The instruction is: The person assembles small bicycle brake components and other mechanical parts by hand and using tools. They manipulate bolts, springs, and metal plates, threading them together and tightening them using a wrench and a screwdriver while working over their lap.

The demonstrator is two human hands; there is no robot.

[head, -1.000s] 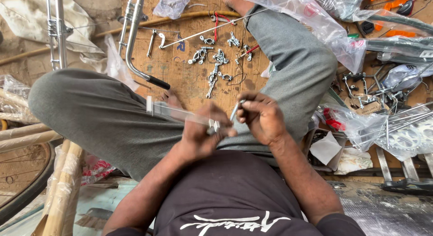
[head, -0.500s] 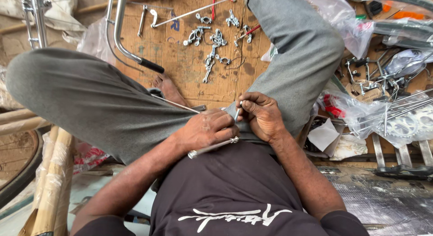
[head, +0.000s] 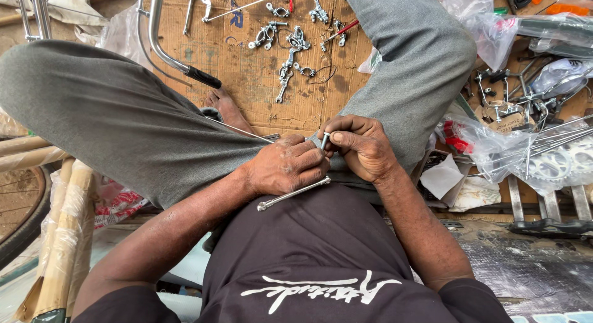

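I sit cross-legged in grey trousers on a cardboard sheet (head: 247, 70). My left hand (head: 285, 167) is closed around a thin metal rod (head: 290, 194) whose free end sticks out toward my lap. My right hand (head: 361, 147) pinches a small metal fitting (head: 325, 139) at the rod's upper end, right against my left fingers. Both hands rest together above my lap, between my knees.
Several small chrome brake parts (head: 287, 42) lie on the cardboard ahead. A chrome handlebar with a black grip (head: 185, 67) lies to the left. Clear plastic bags of metal parts (head: 531, 150) sit at right. Wrapped tubes (head: 62, 236) and a wheel (head: 18, 205) are at left.
The view has tilted down. My hands have stayed together on the rod, which now points lower toward my lap, while my right fingers work at the fitting on its end.
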